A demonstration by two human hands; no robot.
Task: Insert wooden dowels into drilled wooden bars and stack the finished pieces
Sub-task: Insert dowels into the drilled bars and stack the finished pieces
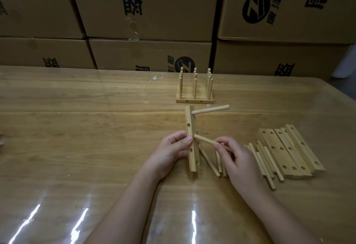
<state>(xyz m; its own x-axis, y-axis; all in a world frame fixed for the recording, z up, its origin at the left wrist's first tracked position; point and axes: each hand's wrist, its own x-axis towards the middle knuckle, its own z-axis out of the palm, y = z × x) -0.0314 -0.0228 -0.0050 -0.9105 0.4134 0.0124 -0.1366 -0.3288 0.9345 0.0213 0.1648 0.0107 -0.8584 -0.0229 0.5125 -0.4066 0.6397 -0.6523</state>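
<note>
Here, on the glossy wooden table [77, 128], the left hand [169, 153] sits near the middle, a little toward the near edge. It grips a drilled wooden bar [189, 117], with the thumb on the side facing the camera and the fingers curled behind. The bar stands roughly upright on end, and holes show along that side; whether its lower end touches the table cannot be told. Beyond it, near the far edge, the finished pieces [194, 97] lie packed side by side in a block, their dowels pointing up in three rows. A seated dowel [211, 109] juts out to the right from the top of the held bar. Lower down, a second dowel [205, 140] has its tip at the bar's right side, just beside the left thumb. The right hand [240, 160] pinches that dowel's other end between thumb and fingertips. Loose dowels [267, 164] lie flat beneath and to the right of this hand. Touching them on the right, toward the right edge, several empty drilled bars [283, 151] lie flat side by side. Printed cardboard boxes [150, 12] are stacked behind the far edge.
</note>
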